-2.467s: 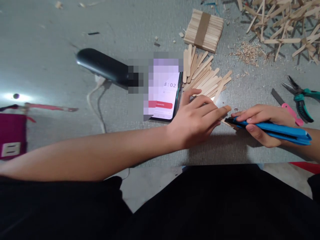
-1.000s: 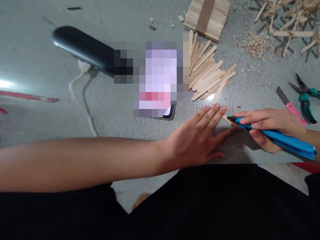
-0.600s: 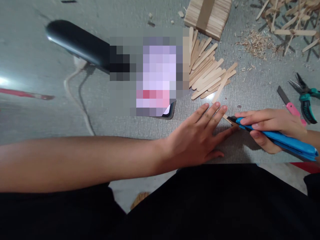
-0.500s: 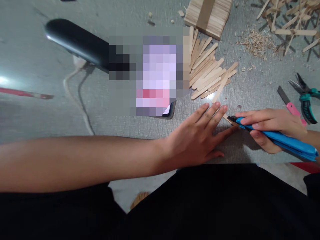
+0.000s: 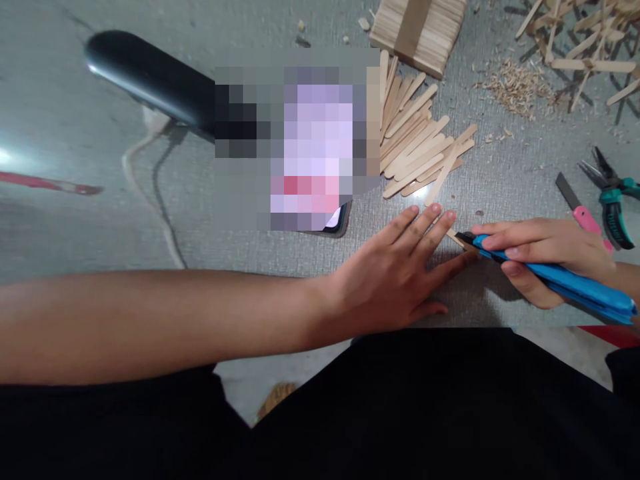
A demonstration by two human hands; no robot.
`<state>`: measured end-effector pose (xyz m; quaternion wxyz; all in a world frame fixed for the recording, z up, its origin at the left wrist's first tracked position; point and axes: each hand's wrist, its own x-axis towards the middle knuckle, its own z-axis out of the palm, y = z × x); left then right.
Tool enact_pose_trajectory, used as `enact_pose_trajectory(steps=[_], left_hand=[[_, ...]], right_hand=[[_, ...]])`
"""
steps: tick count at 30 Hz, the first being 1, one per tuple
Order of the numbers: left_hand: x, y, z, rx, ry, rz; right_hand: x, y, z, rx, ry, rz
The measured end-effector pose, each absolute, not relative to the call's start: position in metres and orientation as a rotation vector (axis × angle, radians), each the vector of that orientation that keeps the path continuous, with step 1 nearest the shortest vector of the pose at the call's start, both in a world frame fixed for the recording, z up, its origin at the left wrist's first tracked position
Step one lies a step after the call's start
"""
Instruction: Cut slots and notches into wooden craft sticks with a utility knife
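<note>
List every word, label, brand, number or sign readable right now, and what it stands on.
Nothing readable.
Green-and-black pliers: letter-like marks on a handle, too small to read.
Phone: screen pixelated, no text legible.
Brown band around the stick bundle: no lettering visible.

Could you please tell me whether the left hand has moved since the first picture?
Yes. The left hand has shifted away from the loose sticks, towards the near edge of the table.

Dim cool light, glare on tabletop (image 5: 250, 250) at far left, soft shadows, phone (image 5: 317, 147) pixelated
</note>
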<state>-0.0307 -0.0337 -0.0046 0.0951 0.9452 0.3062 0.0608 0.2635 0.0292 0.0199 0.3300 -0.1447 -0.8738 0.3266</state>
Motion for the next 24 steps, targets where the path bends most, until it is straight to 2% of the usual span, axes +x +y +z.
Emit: enact_pose_trajectory(steps=[16,24], left_hand=[[-0.031,-0.034,-0.003,2.791,0.897,0.183],[-0.030,-0.033,0.001,2.806,0.907,0.237]], right_hand=[[0.259,0.024,0.021,-0.413,-2.241,0.762],[0.261,0.021,0.039,-0.496,-2.454,0.720]])
